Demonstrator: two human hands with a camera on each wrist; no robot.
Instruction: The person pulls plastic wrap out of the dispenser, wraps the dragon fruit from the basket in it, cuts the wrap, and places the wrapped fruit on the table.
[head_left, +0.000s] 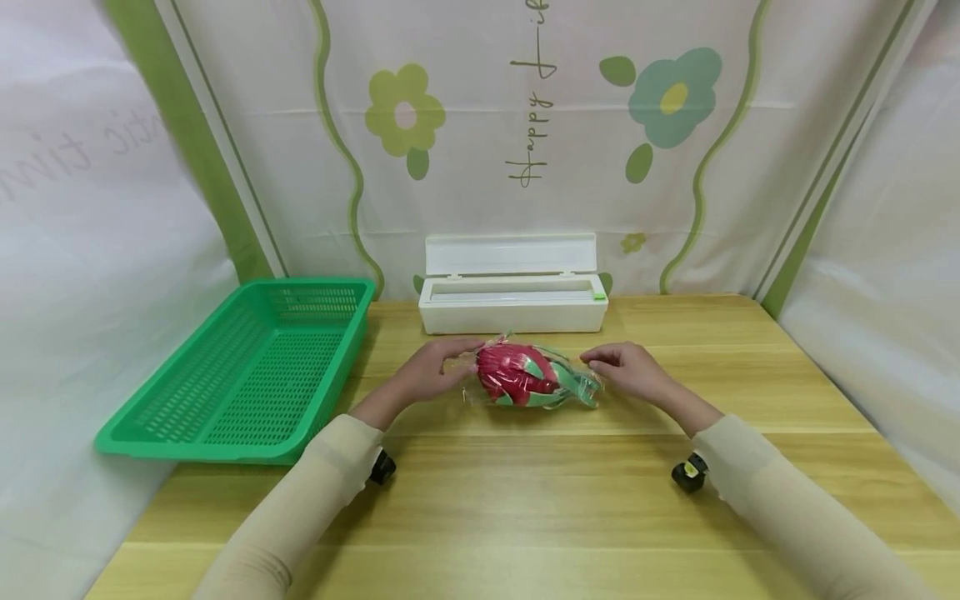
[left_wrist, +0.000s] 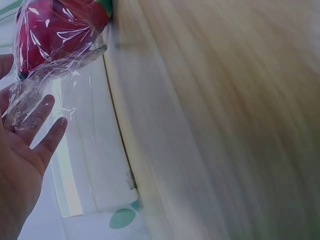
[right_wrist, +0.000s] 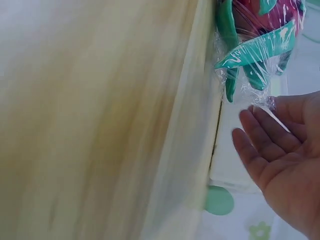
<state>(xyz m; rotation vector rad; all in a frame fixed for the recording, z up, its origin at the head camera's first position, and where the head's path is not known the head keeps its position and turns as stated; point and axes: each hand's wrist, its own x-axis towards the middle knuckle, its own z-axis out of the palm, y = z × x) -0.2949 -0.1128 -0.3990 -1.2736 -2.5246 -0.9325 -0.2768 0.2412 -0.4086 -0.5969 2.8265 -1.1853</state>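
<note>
A red dragon fruit [head_left: 517, 372] with green scales lies on the table, covered in clear plastic wrap [left_wrist: 47, 72]. My left hand [head_left: 438, 367] is at its left end; in the left wrist view the thumb stands apart from the spread fingers [left_wrist: 52, 135], and loose wrap lies against them. On the other side, my right hand [head_left: 630, 367] is beside the green tips. Its thumb and a fingertip pinch the gathered tail of wrap in the right wrist view, while its other fingers [right_wrist: 262, 145] extend below.
A green plastic basket [head_left: 318, 392] stands at the left of the wooden table [head_left: 525, 500]. Behind the fruit is a white wrap dispenser box [head_left: 513, 318] with its lid raised. A patterned curtain [head_left: 480, 167] hangs at the back and sides.
</note>
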